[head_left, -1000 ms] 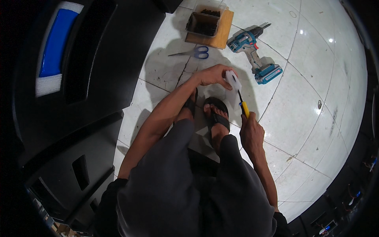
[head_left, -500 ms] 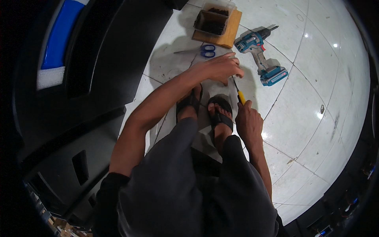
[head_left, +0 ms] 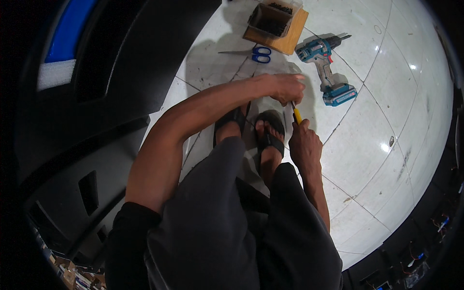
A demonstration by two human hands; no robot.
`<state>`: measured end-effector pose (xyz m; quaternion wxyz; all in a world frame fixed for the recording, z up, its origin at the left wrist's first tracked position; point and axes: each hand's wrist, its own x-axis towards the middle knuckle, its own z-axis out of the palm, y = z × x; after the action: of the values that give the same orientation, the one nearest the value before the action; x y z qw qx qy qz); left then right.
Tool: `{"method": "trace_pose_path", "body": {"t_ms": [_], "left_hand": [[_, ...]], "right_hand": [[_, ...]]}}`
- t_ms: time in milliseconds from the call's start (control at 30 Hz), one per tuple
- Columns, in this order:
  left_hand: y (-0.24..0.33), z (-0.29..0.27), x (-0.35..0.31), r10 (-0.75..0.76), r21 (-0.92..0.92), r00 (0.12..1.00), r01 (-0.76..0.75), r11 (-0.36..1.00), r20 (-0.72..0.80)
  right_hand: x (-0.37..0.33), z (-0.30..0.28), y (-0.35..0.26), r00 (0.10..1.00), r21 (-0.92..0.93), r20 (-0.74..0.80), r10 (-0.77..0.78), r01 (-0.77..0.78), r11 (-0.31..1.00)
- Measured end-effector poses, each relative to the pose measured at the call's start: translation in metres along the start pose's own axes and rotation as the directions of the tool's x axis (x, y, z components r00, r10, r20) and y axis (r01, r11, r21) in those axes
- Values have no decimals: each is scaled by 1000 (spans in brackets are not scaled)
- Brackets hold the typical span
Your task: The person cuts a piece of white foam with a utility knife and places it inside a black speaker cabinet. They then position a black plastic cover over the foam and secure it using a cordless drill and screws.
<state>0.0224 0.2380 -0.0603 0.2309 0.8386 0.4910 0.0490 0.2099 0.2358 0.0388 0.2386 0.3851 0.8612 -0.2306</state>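
My right grip is closing around a yellow-handled tool; my left grip is pinching its dark tip. A blue drill is lying near on the floor.

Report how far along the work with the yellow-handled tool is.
Done: tools are laid out on the tiled floor: cordless drill, blue-handled scissors, a box of dark small parts on a wooden board. In hand: the right hand grips a yellow-handled tool, its tip up at the left hand; what that hand pinches is hidden. Left: cannot be judged; the drill lies untouched.
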Motion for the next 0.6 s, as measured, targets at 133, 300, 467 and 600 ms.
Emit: {"method": "trace_pose_path", "body": {"t_ms": [133,300,467,600], "left_hand": [[-1,5,0,-3,17,999,4,1000,-50],[0,6,-1,3,73,998,2,997,-62],[2,6,0,-4,109,998,11,994,-66],[0,12,5,11,144,996,2,990,-87]], "right_hand": [[-1,2,3,1000,-3,26,7,-7,1000],[-5,7,4,998,-13,61,32,-32,999],[-12,7,3,997,4,61,56,-56,998],[-17,9,0,994,7,52,94,-95,995]]}}
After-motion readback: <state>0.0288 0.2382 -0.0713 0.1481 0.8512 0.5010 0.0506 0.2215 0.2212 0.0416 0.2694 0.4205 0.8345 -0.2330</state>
